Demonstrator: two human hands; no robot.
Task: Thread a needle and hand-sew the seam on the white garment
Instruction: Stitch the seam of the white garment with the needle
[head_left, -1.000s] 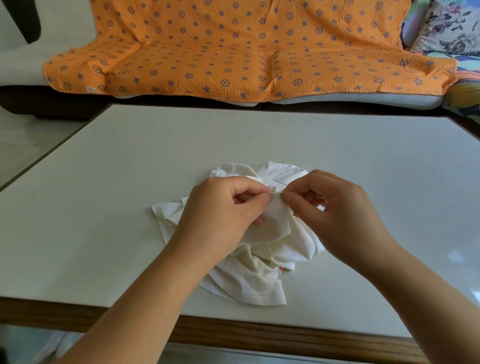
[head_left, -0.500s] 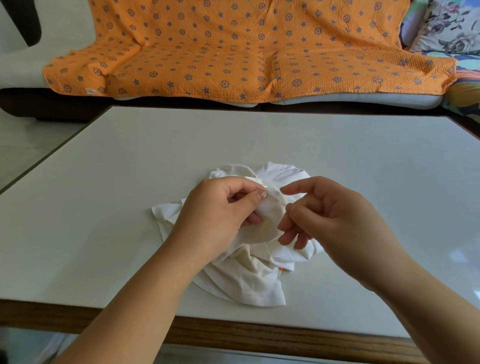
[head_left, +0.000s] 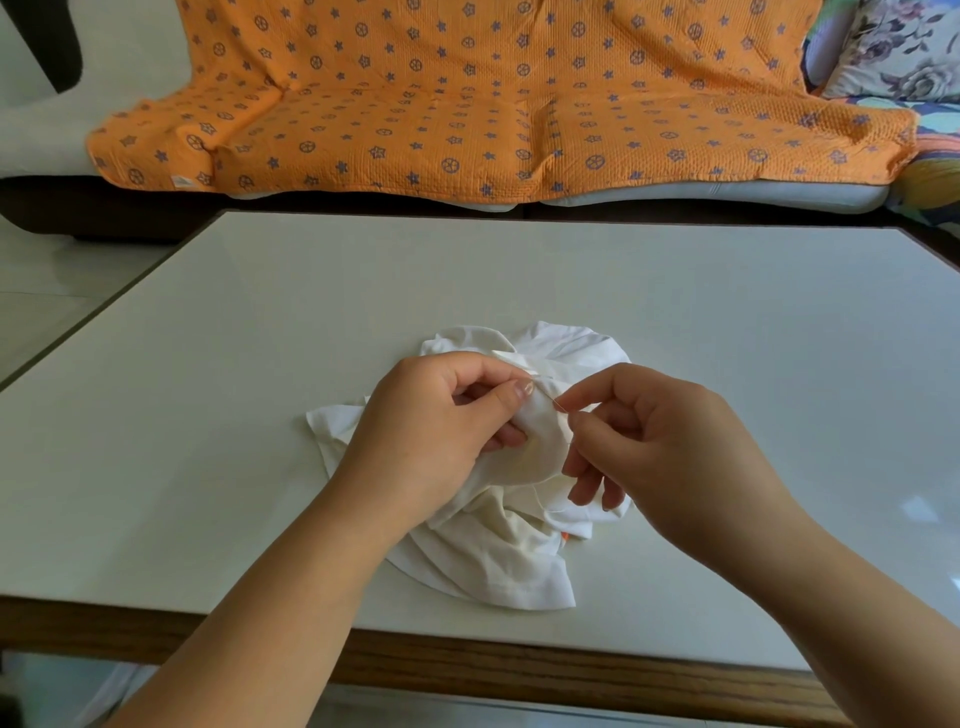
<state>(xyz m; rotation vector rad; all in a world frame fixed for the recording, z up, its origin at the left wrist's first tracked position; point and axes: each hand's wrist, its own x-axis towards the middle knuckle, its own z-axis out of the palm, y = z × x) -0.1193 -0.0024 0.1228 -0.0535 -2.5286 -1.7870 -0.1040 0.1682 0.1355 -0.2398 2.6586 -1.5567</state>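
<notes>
With the garment (head_left: 498, 545) bunched on the table (head_left: 208, 415), grip its raised fold firmly in the curled left hand (head_left: 441, 431) — cloth taut — while the right hand (head_left: 660, 441), thumb and forefinger pinching the needle (head_left: 549, 401) at the garment's top fold, other fingers loose, draws it straight through.

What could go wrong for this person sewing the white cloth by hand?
The needle, pinched by the right hand, sits very close to the thumb of the left hand, so a prick seems possible. The white garment lies bunched in layers on the table, so a stitch might catch a fold underneath.
</notes>
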